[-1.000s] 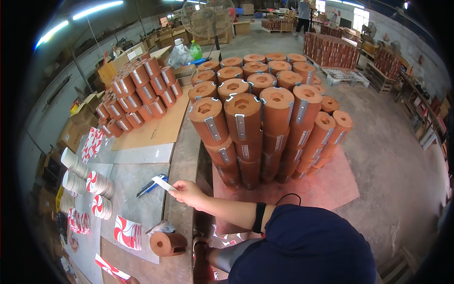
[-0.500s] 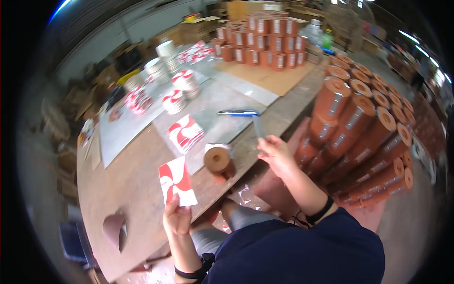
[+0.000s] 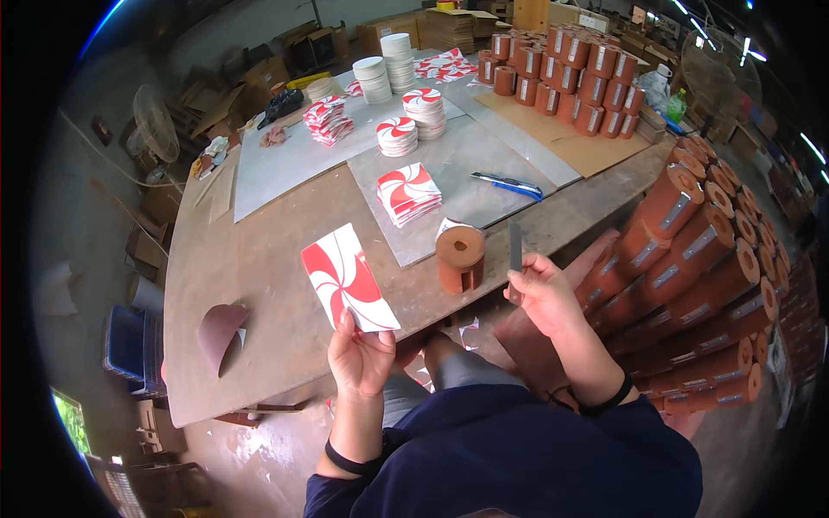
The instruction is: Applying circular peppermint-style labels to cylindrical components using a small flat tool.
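My left hand pinches the lower edge of a red-and-white swirl-printed card, raised over the table's near side. My right hand is closed on a thin, flat grey strip that points up past the table edge; its exact kind does not show. Between the hands, a brown cylinder with a hole in its top stands near the edge, a scrap of white paper behind it. Just beyond lies a stack of red-and-white swirl cards. A blue utility knife rests to its right.
White discs, swirl-topped disc stacks and more printed pieces stand on grey sheets farther back. Brown cylinders are piled at the back and stacked high on my right. A curled brown sheet lies on the left.
The whole view has shifted, so the table's things appear farther right. My left hand still holds the card, now tilted differently, and my right hand still grips the strip.
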The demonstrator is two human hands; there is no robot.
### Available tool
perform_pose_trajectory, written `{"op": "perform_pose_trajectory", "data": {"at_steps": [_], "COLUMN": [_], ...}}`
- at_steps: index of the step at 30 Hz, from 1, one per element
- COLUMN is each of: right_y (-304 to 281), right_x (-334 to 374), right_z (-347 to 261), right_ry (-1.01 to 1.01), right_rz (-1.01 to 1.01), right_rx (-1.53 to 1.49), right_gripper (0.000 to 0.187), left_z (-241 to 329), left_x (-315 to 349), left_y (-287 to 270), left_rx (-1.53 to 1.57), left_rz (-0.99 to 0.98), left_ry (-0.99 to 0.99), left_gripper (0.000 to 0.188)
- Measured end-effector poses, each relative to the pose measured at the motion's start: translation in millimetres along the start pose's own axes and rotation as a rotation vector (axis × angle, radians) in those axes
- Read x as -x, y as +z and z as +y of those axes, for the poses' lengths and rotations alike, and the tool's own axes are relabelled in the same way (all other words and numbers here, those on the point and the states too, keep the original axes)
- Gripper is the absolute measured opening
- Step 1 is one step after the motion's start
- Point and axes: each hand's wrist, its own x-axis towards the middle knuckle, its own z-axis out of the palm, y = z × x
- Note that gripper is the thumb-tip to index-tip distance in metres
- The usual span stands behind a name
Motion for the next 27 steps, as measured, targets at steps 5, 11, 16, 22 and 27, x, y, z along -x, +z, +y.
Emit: {"op": "perform_pose_trajectory", "data": {"at_steps": [5, 11, 16, 22, 27], "right_y": [7, 15, 24, 60, 82], "right_x": [1, 1, 1, 6, 3], "right_z": [10, 13, 14, 5, -8], "right_ry": [-0.015, -0.046, -0.189, -0.636, -1.293], "right_rz": [-0.013, 0.005, 0.059, -0.009, -0.135], "right_rx": [0.014, 0.159, 0.22, 0.667, 1.164], "right_gripper": [0.02, 0.021, 0.016, 0.017, 0.026], "left_z": [2, -10, -23, -29, -28], "left_x": [1, 1, -5, -9, -5], "left_y": [6, 7, 10, 22, 19], "left_rx": [0.119, 0.053, 0.001, 0.011, 0.152], "left_rz": [-0.012, 0.09, 0.2, 0.291, 0.264], "left_ry": [-0.08, -0.116, -0.181, -0.244, -0.355], "left_gripper": [0.024, 0.02, 0.026, 0.018, 0.015]}}
